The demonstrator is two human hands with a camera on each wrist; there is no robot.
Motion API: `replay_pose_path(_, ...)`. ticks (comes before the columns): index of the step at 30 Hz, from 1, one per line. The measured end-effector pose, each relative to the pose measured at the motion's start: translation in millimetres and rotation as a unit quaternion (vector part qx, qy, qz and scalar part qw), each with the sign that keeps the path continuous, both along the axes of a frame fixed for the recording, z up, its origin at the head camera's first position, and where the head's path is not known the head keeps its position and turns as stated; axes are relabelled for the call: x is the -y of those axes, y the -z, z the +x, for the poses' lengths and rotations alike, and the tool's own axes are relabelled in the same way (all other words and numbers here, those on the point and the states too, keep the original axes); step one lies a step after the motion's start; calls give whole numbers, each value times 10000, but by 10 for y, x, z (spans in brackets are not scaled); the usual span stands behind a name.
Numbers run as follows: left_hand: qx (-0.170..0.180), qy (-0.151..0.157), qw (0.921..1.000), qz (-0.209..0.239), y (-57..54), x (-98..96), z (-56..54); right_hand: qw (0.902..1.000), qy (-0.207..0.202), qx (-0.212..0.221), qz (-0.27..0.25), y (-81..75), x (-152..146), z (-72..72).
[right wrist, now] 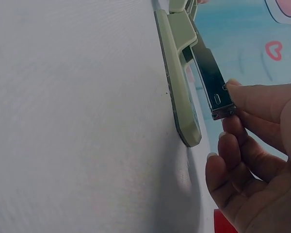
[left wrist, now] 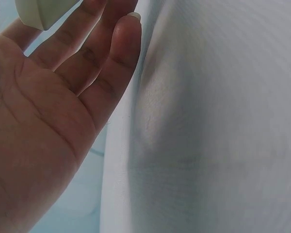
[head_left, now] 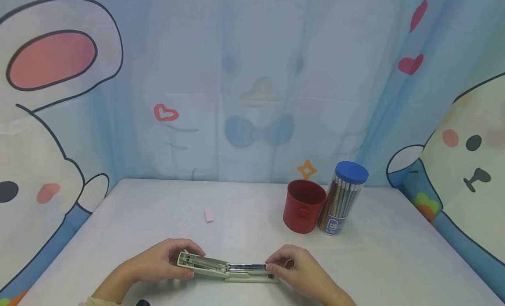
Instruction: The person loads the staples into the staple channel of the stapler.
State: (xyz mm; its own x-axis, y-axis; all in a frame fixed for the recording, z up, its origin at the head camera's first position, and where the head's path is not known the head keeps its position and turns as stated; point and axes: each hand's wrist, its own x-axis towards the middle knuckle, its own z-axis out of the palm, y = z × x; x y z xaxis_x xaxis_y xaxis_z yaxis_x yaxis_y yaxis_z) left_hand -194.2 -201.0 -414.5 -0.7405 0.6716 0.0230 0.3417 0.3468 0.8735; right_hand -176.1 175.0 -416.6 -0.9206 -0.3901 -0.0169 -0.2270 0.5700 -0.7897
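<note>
1. One stapler point(head_left: 213, 267), pale green, sitting front and center on the white surface point(head_left: 154, 218). It's folded wide open: upper half swung out to the left, base lying to the right.
2. One metal rail point(right wrist: 211, 73) on it, running over the base. The right wrist view shows a gap between the two, so the rail's free end is up off the base.
3. Two hands on the thing. Left hand point(head_left: 159, 262) has thumb and fingers curled round the far left end, which tilts up a bit. Right hand point(head_left: 297, 271) pinches the rail's tip between thumb and fingers, the others loosely bent.
4. Forearms come in from the lower left and lower right, so the stapler is stretched between them. One pale cuff point(head_left: 100, 302) shows at the left wrist.
5. One small pink block point(head_left: 209, 216) lies behind the stapler, well apart from it.
6. One red cup point(head_left: 300, 214) and one blue-lidded jar point(head_left: 341, 205) of pencils, too many to count, stand back right, side by side; can't tell if they touch.
7. White surface stretches out on both sides; its back edge meets a cartoon-print cloth point(head_left: 244, 43).
</note>
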Motion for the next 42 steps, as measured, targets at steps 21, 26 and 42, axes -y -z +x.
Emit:
replay_pose_path(21, 79, 86, 9997, 200, 2, -5, 3, 9997, -97, -220, 45, -22, -16, 7)
replay_pose_path(26, 69, 73, 9998, 183, -8, -8, 0, 9995, 277, -152, -58, -27, 12, 26)
replay_pose_path(42, 16, 154, 9996, 225, -12, -5, 2, 9997, -32, 208, -103, 7, -42, -4)
